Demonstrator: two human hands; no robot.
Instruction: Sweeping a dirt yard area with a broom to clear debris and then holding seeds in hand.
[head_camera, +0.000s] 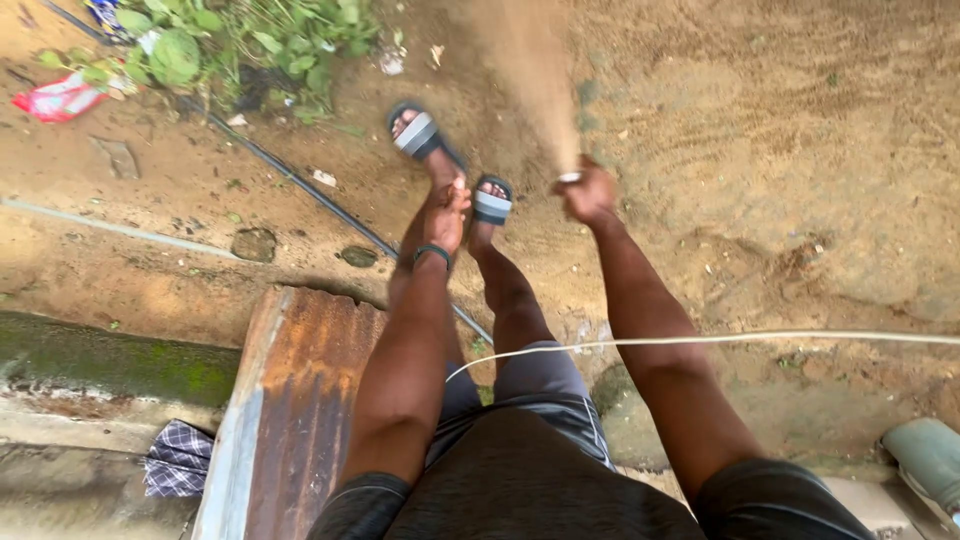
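My right hand (588, 192) is closed around the handle end of a bundle broom (535, 80). Its pale bristles fan out, blurred, over the sandy ground ahead of me. My left hand (445, 215) hangs loosely in front of my left leg with a dark band on the wrist, holding nothing, fingers pointing down. My feet stand on the dirt in grey-strapped sandals (420, 135), one ahead of the other. I wear dark shorts.
A rusty corrugated sheet (300, 400) lies at lower left beside a mossy concrete curb (120, 360) and a checked cloth (180, 458). A black pipe (300, 185) crosses the dirt. A white cord (750, 338) stretches right. Green plants (250, 40) and a red wrapper (60, 98) sit top left.
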